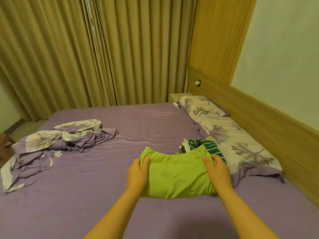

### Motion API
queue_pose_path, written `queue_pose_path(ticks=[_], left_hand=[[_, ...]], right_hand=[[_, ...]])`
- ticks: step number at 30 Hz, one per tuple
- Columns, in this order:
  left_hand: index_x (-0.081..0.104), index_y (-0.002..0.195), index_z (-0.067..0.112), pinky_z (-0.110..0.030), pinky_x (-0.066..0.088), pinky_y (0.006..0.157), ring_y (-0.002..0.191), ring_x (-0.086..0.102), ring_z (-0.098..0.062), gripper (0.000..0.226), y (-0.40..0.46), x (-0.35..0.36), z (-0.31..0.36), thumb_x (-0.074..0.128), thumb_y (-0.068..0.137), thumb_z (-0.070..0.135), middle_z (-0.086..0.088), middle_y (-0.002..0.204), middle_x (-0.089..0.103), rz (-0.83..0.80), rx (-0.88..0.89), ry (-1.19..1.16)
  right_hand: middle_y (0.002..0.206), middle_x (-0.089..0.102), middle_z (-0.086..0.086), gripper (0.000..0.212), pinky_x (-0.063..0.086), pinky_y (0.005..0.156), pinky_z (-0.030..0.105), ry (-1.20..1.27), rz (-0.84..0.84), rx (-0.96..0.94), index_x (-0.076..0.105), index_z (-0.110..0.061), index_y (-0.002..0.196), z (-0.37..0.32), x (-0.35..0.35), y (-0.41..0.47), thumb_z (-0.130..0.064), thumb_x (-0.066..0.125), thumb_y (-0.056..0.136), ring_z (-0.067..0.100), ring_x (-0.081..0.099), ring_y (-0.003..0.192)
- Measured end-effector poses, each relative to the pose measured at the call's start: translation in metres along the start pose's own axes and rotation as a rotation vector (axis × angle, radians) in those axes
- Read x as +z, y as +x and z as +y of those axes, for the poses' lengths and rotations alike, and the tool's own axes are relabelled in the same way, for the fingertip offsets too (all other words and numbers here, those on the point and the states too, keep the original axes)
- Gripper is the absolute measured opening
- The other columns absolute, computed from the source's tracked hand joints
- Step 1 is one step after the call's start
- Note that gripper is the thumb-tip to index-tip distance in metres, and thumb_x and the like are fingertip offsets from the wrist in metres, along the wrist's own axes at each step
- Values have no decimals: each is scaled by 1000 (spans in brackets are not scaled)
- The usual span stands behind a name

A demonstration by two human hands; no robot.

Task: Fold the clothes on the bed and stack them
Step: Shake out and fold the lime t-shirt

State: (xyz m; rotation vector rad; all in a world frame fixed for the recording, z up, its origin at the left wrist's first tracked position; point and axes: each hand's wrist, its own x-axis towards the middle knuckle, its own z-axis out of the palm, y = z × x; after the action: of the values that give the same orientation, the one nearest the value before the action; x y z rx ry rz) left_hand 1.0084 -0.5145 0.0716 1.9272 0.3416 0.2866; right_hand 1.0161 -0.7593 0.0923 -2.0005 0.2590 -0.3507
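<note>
A folded lime-green garment (176,175) lies on the purple bed sheet (120,128) in front of me. My left hand (138,173) grips its left edge, thumb on top and fingers under the fold. My right hand (218,171) grips its right edge the same way. Just behind the green garment lies a crumpled heap of clothes (200,145), teal with yellow stripes and some white, partly hidden by the green cloth.
A rumpled purple and floral blanket (57,140) lies at the left of the bed. Two floral pillows (229,133) run along the wooden headboard (269,118) on the right. Curtains (86,49) hang behind the bed. A charger (197,82) is plugged in by a small bedside shelf.
</note>
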Motion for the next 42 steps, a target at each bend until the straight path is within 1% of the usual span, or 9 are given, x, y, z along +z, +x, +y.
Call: queue_pose_path(ticks=[2, 7, 13, 19, 23, 29, 37, 40, 42], left_hand=[[34, 64, 18, -37, 19, 58, 63, 37, -19, 39, -17, 28, 23, 51, 97, 27, 1, 62, 41, 35, -11, 16], [33, 65, 16, -38, 22, 55, 64, 37, -21, 39, -48, 92, 74, 48, 99, 29, -1, 64, 40, 55, -20, 17], [30, 65, 16, -32, 25, 50, 56, 33, -15, 40, -47, 142, 113, 48, 99, 28, 1, 60, 37, 89, 49, 21], [35, 66, 16, -36, 26, 55, 62, 40, -21, 37, -17, 186, 86, 46, 99, 30, 0, 64, 44, -6, -3, 110], [42, 70, 20, -35, 33, 62, 75, 50, -29, 31, 10, 221, 68, 45, 99, 32, -4, 74, 54, -40, -73, 145], [41, 69, 19, -36, 30, 61, 76, 50, -32, 33, 52, 264, 67, 45, 99, 32, -10, 76, 55, 63, -126, 133], [44, 73, 11, -37, 31, 59, 66, 45, -23, 35, 125, 325, 50, 44, 100, 34, -3, 68, 50, 134, -166, 152], [40, 69, 16, -35, 31, 57, 64, 44, -19, 36, 148, 342, 37, 43, 100, 35, 0, 65, 48, 125, -172, 149], [41, 69, 20, -35, 32, 58, 66, 47, -20, 34, 162, 351, 25, 43, 99, 35, 2, 66, 50, 131, -190, 155]], right_hand=[[92, 58, 3, 25, 35, 71, 30, -19, -40, -15, 60, -8, 107, 5, -34, 17, -29, 56, 94, 27, 56, 94], [90, 56, 3, 25, 33, 69, 30, -71, -77, -30, 58, -9, 103, 16, -108, 56, -32, 57, 93, 21, 50, 85], [88, 58, 5, 18, 35, 68, 32, -131, -124, -10, 54, -14, 94, 39, -147, 108, -32, 55, 94, 27, 55, 88], [91, 64, 14, 12, 40, 69, 37, -221, -84, 60, 55, -13, 95, 92, -138, 129, -25, 50, 96, 32, 59, 89], [97, 65, 14, 22, 39, 67, 35, -298, -119, 98, 57, -13, 107, 117, -132, 157, -28, 45, 98, 31, 58, 88], [92, 63, 12, 26, 38, 66, 36, -281, -210, 35, 54, -12, 111, 136, -112, 237, -31, 39, 100, 29, 55, 83], [91, 61, 9, 32, 38, 66, 35, -306, -266, 34, 52, -12, 117, 178, -65, 330, -32, 32, 102, 26, 52, 80], [97, 63, 13, 33, 36, 66, 34, -257, -258, 61, 51, -10, 120, 197, -48, 346, -31, 34, 101, 25, 50, 80], [94, 62, 14, 32, 35, 65, 34, -206, -255, 57, 51, -6, 120, 209, -34, 355, -28, 36, 101, 25, 49, 77]])
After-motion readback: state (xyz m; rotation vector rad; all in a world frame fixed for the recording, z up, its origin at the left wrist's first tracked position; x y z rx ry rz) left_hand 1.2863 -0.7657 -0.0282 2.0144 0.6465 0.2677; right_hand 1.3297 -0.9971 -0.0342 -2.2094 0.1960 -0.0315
